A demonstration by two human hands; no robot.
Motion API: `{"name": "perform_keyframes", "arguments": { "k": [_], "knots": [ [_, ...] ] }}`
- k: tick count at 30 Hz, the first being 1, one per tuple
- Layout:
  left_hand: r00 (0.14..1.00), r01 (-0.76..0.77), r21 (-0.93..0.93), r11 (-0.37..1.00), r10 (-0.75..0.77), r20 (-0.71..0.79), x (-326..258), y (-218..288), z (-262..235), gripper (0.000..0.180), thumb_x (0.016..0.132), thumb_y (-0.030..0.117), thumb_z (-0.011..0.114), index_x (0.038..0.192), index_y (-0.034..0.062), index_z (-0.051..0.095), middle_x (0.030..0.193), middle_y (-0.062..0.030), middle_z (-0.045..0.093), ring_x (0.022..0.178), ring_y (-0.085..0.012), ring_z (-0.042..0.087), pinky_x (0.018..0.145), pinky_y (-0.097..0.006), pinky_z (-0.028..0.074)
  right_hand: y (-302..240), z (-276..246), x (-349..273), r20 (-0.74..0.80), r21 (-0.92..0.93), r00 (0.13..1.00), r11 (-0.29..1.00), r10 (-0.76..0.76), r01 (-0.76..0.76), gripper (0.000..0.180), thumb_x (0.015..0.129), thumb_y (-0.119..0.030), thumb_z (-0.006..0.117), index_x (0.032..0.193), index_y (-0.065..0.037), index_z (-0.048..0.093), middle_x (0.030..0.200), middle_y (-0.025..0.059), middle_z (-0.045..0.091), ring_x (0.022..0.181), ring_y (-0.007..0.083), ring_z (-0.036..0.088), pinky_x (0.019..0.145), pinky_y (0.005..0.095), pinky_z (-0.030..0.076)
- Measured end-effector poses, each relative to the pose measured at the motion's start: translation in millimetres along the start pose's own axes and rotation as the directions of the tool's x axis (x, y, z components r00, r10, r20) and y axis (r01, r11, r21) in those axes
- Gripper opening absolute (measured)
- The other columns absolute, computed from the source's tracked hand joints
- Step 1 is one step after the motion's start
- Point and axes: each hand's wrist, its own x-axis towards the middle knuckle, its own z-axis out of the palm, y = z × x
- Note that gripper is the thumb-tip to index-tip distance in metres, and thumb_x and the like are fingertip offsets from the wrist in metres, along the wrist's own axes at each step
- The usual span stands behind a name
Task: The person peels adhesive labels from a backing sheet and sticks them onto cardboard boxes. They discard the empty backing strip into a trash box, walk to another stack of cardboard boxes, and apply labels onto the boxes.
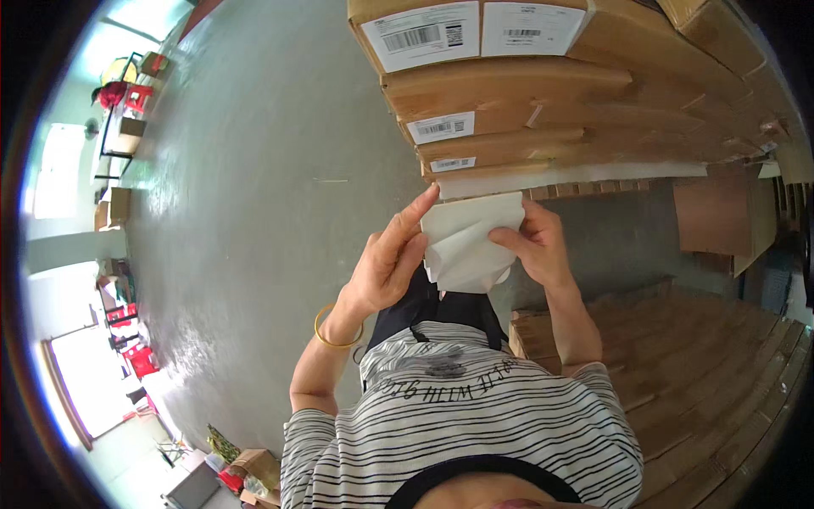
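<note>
A folded white sheet (pixel 468 240), smooth and slightly glossy like thin plastic or paper with soft creases, is held up between both hands just below the stack of cardboard boxes (pixel 543 93). The left hand (pixel 392 263) grips the sheet's left edge, its index finger stretched straight up along the corner and the other fingers (pixel 413 254) curled against the sheet's side. The right hand (pixel 536 248) pinches the right edge, thumb laid flat across the front and the fingers wrapped behind. A thin gold bangle (pixel 337 327) circles the left wrist. The boxes are flat, brown and matte, with white rectangular labels on their ends. Below the sheet shows the person's striped black-and-white shirt (pixel 458 424). Left of the sheet spreads a smooth grey-green concrete floor (pixel 254 195); to its right lie rough wooden planks (pixel 712 365).
</note>
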Motion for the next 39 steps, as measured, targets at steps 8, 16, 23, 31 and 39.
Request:
{"name": "perform_keyframes", "arguments": {
  "k": [8,16,23,31,39],
  "knots": [
    [0.951,0.155,-0.3,0.941,-0.224,-0.213,7.3,-8.0,11.5,0.033,0.09,-0.002,0.037,0.112,-0.0064,0.061,0.085,-0.0056,0.063,0.074,-0.0095,0.057,0.067,-0.023,0.049,-22.5,-2.7,-1.4,-0.304,-0.09,0.949,0.994,-0.079,0.054,0.024,0.083,-0.002,0.067,0.106,-0.003,0.06,0.094,0.006,0.067,0.082,0.0077,0.062,0.068,0.0212,0.048],
    [0.994,0.063,0.01,0.998,-0.062,-0.086,15.0,-27.9,-6.1,0.028,0.082,0.01,0.063,0.107,-0.0021,0.065,0.098,-0.0111,0.067,0.09,-0.0173,0.063,0.08,-0.031,0.05,-31.7,-8.3,10.2,-0.265,-0.112,0.916,0.953,-0.303,0.283,0.016,0.079,0.0,0.071,0.092,-0.003,0.063,0.083,0.0018,0.065,0.078,0.009,0.059,0.067,0.0236,0.046],
    [0.953,-0.302,0.24,0.922,0.29,0.087,23.9,-90.6,6.4,0.031,0.069,0.002,0.068,0.1,0.0037,0.068,0.091,-0.0147,0.068,0.078,-0.0302,0.066,0.069,-0.035,0.053,-3.4,-4.5,7.0,-0.093,-0.055,0.917,0.921,-0.389,0.385,0.015,0.075,0.001,0.074,0.086,-0.001,0.064,0.088,0.008,0.065,0.085,0.0168,0.063,0.072,0.0266,0.048],
    [0.959,-0.24,0.516,0.823,0.284,-0.008,36.1,-121.3,-4.3,0.028,0.063,-0.006,0.063,0.089,0.0027,0.068,0.079,-0.0114,0.066,0.06,-0.0216,0.063,0.051,-0.028,0.049,78.9,-24.0,29.1,-0.089,-0.015,0.996,1.0,0.016,-0.018,0.042,0.072,-0.022,0.08,0.105,-0.001,0.064,0.093,0.0072,0.066,0.086,0.0157,0.061,0.081,0.0301,0.046],
    [0.867,-0.367,0.548,0.752,0.49,-0.093,45.2,-187.0,12.7,0.027,0.063,0.002,0.071,0.09,0.0057,0.071,0.08,-0.0099,0.068,0.056,-0.02,0.062,0.049,-0.027,0.047,155.1,-38.4,64.0,0.004,-0.162,0.96,0.947,-0.28,0.277,0.022,0.07,-0.008,0.08,0.087,-0.004,0.066,0.091,0.0049,0.066,0.071,0.0106,0.06,0.066,0.0243,0.048]
  ]
}}
